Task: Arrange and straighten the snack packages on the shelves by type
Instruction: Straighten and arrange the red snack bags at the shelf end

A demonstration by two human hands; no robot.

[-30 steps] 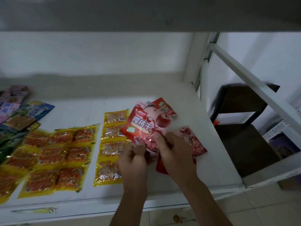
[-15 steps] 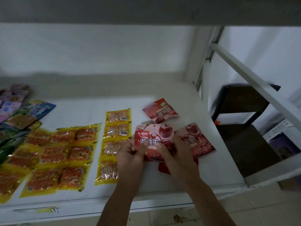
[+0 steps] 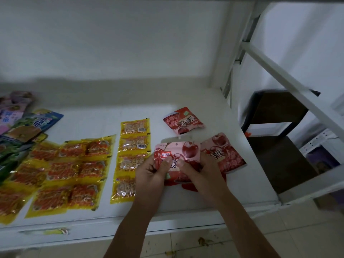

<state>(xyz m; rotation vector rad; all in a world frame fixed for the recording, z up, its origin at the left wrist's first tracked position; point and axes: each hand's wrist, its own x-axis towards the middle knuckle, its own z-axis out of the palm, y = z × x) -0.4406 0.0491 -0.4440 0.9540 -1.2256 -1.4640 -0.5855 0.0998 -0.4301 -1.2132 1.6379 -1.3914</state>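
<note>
Red cherry pouch (image 3: 183, 151) pinched between both hands (image 3: 178, 172) above shelf (image 3: 186, 207).

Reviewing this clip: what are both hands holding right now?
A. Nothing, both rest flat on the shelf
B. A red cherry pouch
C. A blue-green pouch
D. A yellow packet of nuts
B: the left hand and right hand each pinch the red cherry pouch with thumbs on its front, to the right of the yellow nut packets.

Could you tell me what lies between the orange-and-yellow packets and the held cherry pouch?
In the head view, a column of yellow nut packets lies between the orange-and-yellow packets and the held cherry pouch.
</note>
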